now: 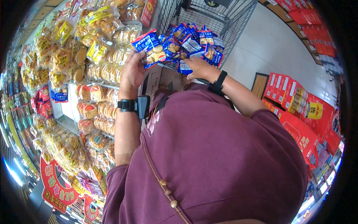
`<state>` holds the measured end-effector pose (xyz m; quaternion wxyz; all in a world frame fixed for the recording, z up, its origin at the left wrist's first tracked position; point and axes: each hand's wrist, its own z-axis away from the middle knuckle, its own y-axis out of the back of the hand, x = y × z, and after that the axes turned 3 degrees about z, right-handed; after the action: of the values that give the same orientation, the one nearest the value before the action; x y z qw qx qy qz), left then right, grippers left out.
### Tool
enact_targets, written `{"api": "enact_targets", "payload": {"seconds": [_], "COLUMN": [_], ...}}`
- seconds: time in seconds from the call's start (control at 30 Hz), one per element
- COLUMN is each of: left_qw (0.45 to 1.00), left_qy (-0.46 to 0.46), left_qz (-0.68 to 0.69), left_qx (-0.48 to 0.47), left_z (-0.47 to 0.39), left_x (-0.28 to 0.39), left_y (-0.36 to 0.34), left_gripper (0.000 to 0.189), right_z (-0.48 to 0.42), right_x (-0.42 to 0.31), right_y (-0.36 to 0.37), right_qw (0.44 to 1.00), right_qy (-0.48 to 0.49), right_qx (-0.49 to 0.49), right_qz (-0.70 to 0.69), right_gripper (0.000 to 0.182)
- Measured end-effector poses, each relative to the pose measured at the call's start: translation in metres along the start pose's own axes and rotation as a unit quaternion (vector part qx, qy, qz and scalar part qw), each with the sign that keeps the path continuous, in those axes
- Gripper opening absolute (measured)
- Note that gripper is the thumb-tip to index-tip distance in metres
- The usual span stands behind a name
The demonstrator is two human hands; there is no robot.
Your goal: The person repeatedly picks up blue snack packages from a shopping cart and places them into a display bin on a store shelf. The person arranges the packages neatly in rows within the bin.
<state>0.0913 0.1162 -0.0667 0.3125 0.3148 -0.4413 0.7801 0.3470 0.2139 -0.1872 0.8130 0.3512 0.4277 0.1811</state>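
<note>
My left hand (133,70) grips a blue biscuit packet (152,49) with a red top edge by its near-left corner. This packet is held up at the left side of a shopping cart (237,30), its printed front facing me. At the cart's near end, my right hand (202,68) has its thumb and fingers about another blue packet (183,68), whose pale label shows. Beyond that hand lies a loose heap of similar blue packets (193,43), some face up and others turned over. My right fingertips are partly hidden among them.
Bagged pastries (61,60) and clear trays of round biscuits (103,72) fill the display on the left. A few blue packets (61,93) lie in a white bin (65,112) there. Red gift boxes (282,89) and red bags (299,134) stand at right, across the pale floor (260,53).
</note>
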Motion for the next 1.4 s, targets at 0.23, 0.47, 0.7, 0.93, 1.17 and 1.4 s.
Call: {"api": "enact_targets", "payload": {"seconds": [0.23,0.47,0.7,0.93,1.17,1.4], "left_qw": [1.0,1.0,1.0,1.0,1.0,1.0], "left_qy": [0.0,0.006,0.012,0.02,0.016,0.019], "left_qz": [0.003,0.0,0.005,0.003,-0.004,-0.002], "left_qx": [0.004,0.012,0.015,0.018,0.016,0.018], "left_z": [0.001,0.001,-0.003,-0.008,-0.011,-0.013], "left_x": [0.0,-0.002,-0.005,-0.009,-0.008,-0.009], "left_y": [-0.001,-0.002,-0.003,0.0,-0.009,-0.006], "left_gripper": [0.042,0.039,0.037,0.034,0.036,0.036], "right_z": [-0.012,-0.017,-0.022,-0.003,-0.006,-0.013], "right_x": [0.011,0.017,0.054,0.038,0.03,0.026], "right_y": [-0.013,0.0,0.012,0.053,0.063,0.055], "right_qw": [0.996,0.998,0.982,0.719,0.588,0.532], "right_qy": [0.025,0.003,-0.029,-0.144,-0.025,-0.03], "right_qx": [0.037,0.066,0.128,0.037,-0.037,-0.036], "right_qz": [0.075,-0.005,-0.137,-0.679,-0.808,-0.846], "right_gripper": [0.061,0.035,0.031,0.034,0.044,0.038]}}
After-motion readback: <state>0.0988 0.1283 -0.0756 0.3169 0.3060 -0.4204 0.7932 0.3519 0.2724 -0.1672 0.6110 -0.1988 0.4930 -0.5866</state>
